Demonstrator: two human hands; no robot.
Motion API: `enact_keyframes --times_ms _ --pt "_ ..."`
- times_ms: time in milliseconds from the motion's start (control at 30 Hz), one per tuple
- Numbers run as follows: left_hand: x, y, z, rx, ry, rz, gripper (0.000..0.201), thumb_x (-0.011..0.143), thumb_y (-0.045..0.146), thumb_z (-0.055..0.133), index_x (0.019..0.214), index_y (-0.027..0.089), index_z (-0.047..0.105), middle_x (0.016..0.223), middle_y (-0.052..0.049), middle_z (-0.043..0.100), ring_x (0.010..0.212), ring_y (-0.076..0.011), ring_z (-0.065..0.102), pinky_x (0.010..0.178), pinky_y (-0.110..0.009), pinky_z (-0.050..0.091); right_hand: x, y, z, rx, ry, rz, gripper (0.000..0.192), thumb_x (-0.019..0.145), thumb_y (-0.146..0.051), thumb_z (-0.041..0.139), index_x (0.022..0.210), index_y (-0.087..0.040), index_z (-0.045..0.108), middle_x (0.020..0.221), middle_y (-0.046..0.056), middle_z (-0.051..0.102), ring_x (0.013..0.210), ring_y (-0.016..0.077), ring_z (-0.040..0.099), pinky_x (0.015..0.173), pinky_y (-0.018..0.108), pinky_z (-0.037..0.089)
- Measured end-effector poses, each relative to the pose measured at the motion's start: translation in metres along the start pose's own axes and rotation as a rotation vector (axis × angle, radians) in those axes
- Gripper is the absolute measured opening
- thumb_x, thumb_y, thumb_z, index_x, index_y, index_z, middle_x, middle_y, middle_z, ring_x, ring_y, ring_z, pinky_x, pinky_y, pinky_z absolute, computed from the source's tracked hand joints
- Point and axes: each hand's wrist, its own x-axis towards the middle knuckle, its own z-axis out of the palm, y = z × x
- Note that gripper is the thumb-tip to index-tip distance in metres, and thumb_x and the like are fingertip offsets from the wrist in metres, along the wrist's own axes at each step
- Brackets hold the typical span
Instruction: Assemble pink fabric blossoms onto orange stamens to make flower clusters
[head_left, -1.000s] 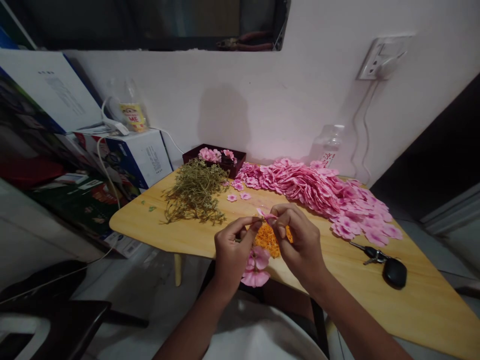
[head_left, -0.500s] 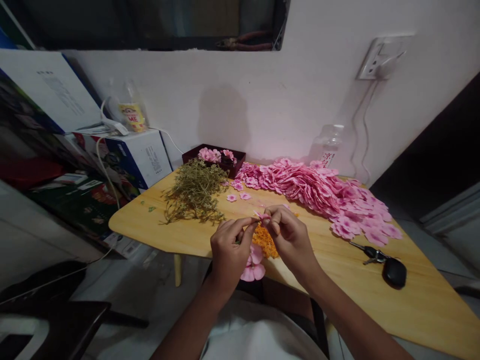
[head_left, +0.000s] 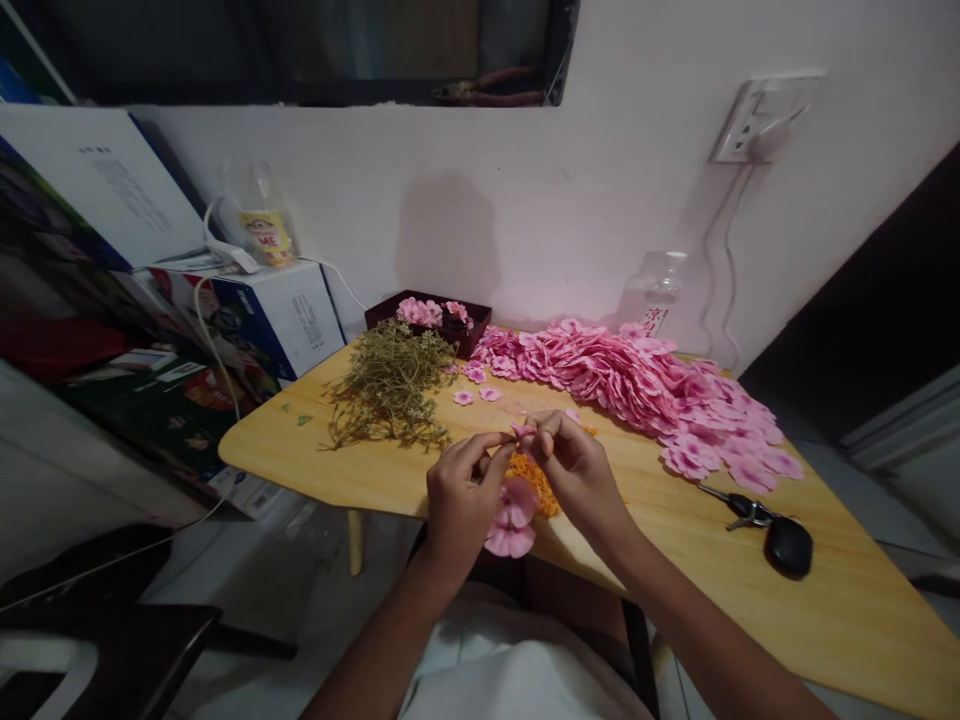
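Over the near edge of the table, my left hand [head_left: 463,495] pinches a thin stem, mostly hidden by the fingers. Below that hand hang pink artificial flowers [head_left: 512,520]; they seem to belong to the same stem. Close by, my right hand [head_left: 583,470] is closed, its thumb and fingers holding a pink flower piece [head_left: 520,430] against the stem tip. Beneath the hands lies a heap of small orange bits [head_left: 545,488]. Olive-green artificial stems [head_left: 394,375] are piled to the left, and a long heap of pink flower pieces [head_left: 615,370] stretches across the back right.
A dark red tray [head_left: 475,338] with pink flowers stands at the back of the wooden table [head_left: 840,610]. Keys with a black fob [head_left: 787,546] lie to the right. A clear bottle [head_left: 660,290] stands by the wall. Stacked boxes [head_left: 292,315] are at the left.
The hanging pink flowers have shifted slightly right and up. My right fingers have turned a little around the flower piece at the stem tip. Both hands keep their grip.
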Motion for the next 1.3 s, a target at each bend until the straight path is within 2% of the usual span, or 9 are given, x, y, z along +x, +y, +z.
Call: enact_keyframes --times_ms 100,167,267,500,700,867,1133,1233,1300 --pt "0.007 0.002 -0.008 -0.175 -0.108 -0.105 0.024 0.087 0.034 0.052 0.098 0.021 0.068 0.088 -0.003 0.070 0.071 -0.0137 0.059 0.069 -0.023 0.042 0.010 -0.004 -0.013 0.077 -0.013 0.024 0.026 0.082 -0.024 0.059 0.067 -0.022 0.039 0.074 -0.001 0.045 0.071 0.0123 0.047 0.066 0.024 0.041" --pt "0.012 0.003 -0.014 -0.299 -0.120 -0.185 0.027 0.088 0.036 0.049 0.102 0.021 0.067 0.095 -0.003 0.069 0.077 -0.0140 0.059 0.070 -0.023 0.043 0.015 -0.010 -0.024 0.071 -0.044 0.003 0.027 0.083 -0.024 0.059 0.067 -0.022 0.038 0.077 -0.001 0.046 0.073 0.0118 0.046 0.067 0.023 0.041" --pt "0.017 0.003 -0.021 -0.437 -0.170 -0.292 0.029 0.086 0.039 0.052 0.098 0.018 0.067 0.091 -0.004 0.068 0.078 -0.0142 0.058 0.070 -0.022 0.042 0.019 -0.021 -0.041 0.009 -0.149 -0.038 0.023 0.086 -0.019 0.056 0.070 -0.022 0.039 0.083 0.000 0.047 0.078 0.0116 0.046 0.069 0.022 0.040" --pt "0.013 0.010 -0.016 -0.683 -0.498 -0.487 0.022 0.075 0.036 0.068 0.085 0.016 0.068 0.085 -0.002 0.065 0.082 -0.0136 0.056 0.077 -0.022 0.041 0.020 -0.034 -0.054 -0.100 -0.355 -0.095 0.022 0.088 -0.010 0.049 0.072 -0.022 0.039 0.086 0.002 0.050 0.082 0.0131 0.047 0.071 0.024 0.041" --pt "0.009 0.011 -0.009 -0.858 -0.640 -0.621 0.016 0.065 0.023 0.074 0.077 0.015 0.066 0.075 0.001 0.061 0.072 -0.0102 0.052 0.071 -0.021 0.038 0.015 -0.032 -0.057 -0.081 -0.389 -0.082 0.020 0.089 -0.011 0.046 0.074 -0.022 0.041 0.089 0.003 0.049 0.082 0.0140 0.048 0.070 0.026 0.043" --pt "0.006 0.012 -0.007 -0.965 -0.570 -0.605 0.015 0.065 0.022 0.069 0.073 0.015 0.059 0.074 0.001 0.055 0.071 -0.0104 0.050 0.068 -0.021 0.037 0.010 -0.029 -0.061 -0.104 -0.316 -0.083 0.019 0.089 -0.015 0.050 0.073 -0.022 0.042 0.087 0.003 0.049 0.082 0.0142 0.048 0.070 0.025 0.041" --pt "0.003 0.007 0.000 -0.865 -0.266 -0.516 0.020 0.067 0.024 0.069 0.074 0.016 0.052 0.074 0.003 0.051 0.070 -0.0083 0.049 0.067 -0.018 0.039 -0.010 -0.016 -0.055 -0.106 -0.157 -0.028 0.015 0.088 -0.024 0.053 0.076 -0.022 0.044 0.082 0.002 0.050 0.081 0.0146 0.051 0.072 0.027 0.043" --pt "0.003 0.000 0.002 -0.839 -0.196 -0.508 0.025 0.066 0.022 0.072 0.079 0.017 0.051 0.077 0.003 0.053 0.076 -0.0084 0.053 0.072 -0.018 0.041 -0.020 -0.006 -0.072 -0.315 -0.084 0.024 0.009 0.087 -0.028 0.054 0.083 -0.023 0.048 0.088 0.003 0.054 0.084 0.0164 0.055 0.074 0.030 0.046" --pt "0.003 -0.005 0.003 -0.831 -0.156 -0.508 0.028 0.065 0.020 0.074 0.079 0.017 0.051 0.076 0.004 0.053 0.076 -0.0083 0.054 0.073 -0.018 0.043 -0.027 -0.001 -0.100 -0.579 0.037 0.102 0.011 0.086 -0.032 0.055 0.087 -0.022 0.052 0.092 0.005 0.058 0.082 0.0184 0.058 0.072 0.032 0.047"
